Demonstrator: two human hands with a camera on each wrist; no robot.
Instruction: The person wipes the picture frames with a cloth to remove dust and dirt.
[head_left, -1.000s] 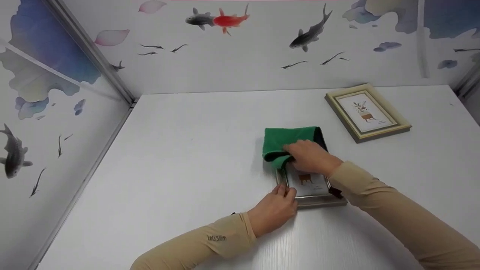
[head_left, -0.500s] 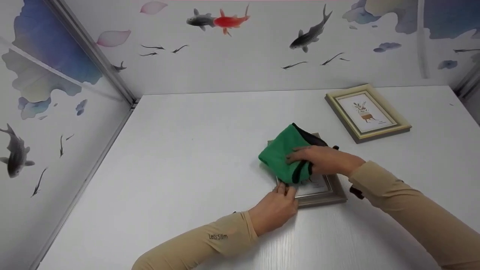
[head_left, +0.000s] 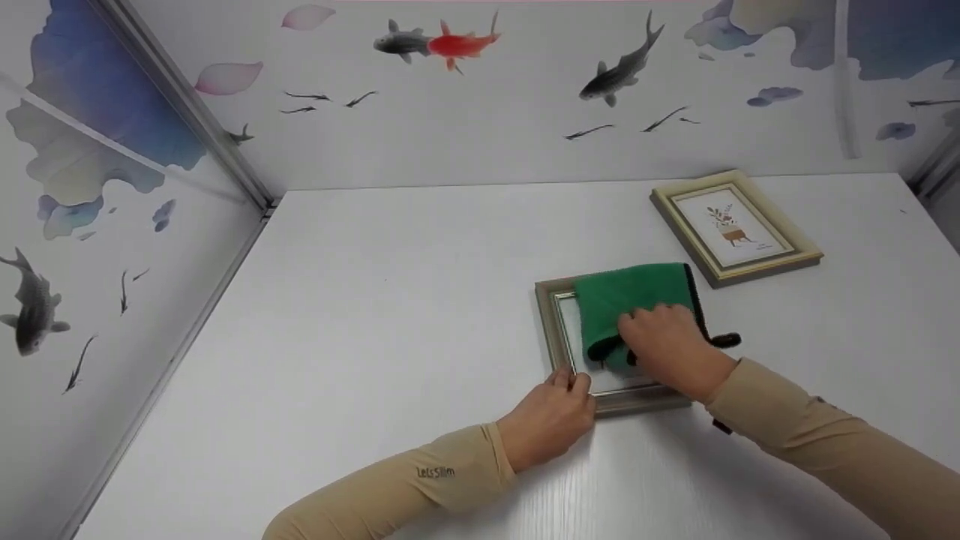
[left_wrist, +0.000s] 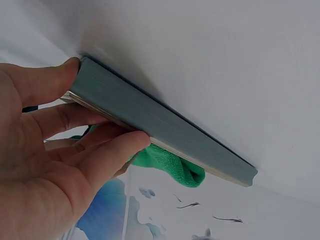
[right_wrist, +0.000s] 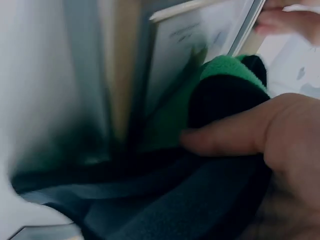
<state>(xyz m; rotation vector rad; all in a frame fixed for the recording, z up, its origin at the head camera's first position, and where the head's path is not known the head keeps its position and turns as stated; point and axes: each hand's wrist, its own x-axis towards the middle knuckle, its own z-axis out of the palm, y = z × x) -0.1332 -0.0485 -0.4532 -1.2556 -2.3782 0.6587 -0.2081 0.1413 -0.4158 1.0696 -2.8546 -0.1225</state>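
Note:
A grey-brown picture frame (head_left: 553,330) lies on the white table, its upper right part covered by a green cloth (head_left: 630,289) with black edging. My left hand (head_left: 547,416) pinches the frame near its lower left corner. In the left wrist view, the thumb presses the end of the frame's side (left_wrist: 165,120), and the fingers lie over the front rim. Bunched cloth is held in my right hand (head_left: 671,349), which rests over the glass. The right wrist view shows the thumb on the cloth's dark underside (right_wrist: 165,200); the other right fingers are mostly hidden there.
A second, cream-gold picture frame (head_left: 735,225) with a potted-plant print lies at the back right. White table surface (head_left: 375,322) stretches to the left. Walls painted with fish (head_left: 619,71) stand behind and at the left.
My right hand has moved rightward and somewhat down with the cloth across the frame, turning the cloth and uncovering the frame's upper left corner. The left hand has stayed at the lower left corner.

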